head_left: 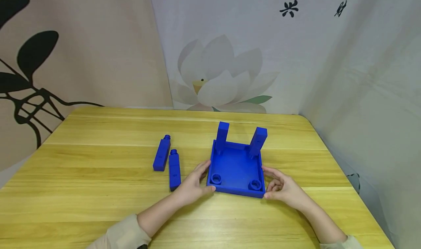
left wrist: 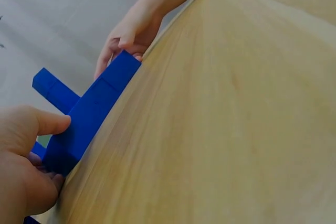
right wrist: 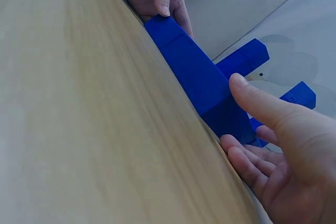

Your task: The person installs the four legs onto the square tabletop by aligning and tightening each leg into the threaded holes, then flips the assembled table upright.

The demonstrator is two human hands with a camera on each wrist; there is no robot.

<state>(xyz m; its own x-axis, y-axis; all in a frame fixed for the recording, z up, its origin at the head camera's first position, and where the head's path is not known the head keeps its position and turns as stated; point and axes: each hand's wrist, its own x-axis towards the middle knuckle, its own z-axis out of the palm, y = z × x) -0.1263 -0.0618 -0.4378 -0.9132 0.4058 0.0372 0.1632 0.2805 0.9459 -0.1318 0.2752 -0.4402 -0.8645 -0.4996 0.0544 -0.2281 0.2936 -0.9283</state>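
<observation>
A blue square tabletop [head_left: 235,168] with a raised rim lies underside up on the table. Two blue legs [head_left: 223,134] [head_left: 258,141] stand upright in its far corners, and round sockets [head_left: 216,179] [head_left: 255,184] show in its near corners. My left hand [head_left: 194,185] grips the near left corner, thumb on the front edge and fingers along the left side. At the near right corner, my right hand [head_left: 286,190] holds the edge between thumb and fingers. Two loose blue legs [head_left: 162,154] [head_left: 175,170], each with a threaded-looking end pointing away, lie left of the tabletop.
The wooden table [head_left: 98,190] extends around these parts. Behind it hangs a pale cloth backdrop [head_left: 230,19] with a printed lotus, and another pale cloth [head_left: 371,84] hangs at the right.
</observation>
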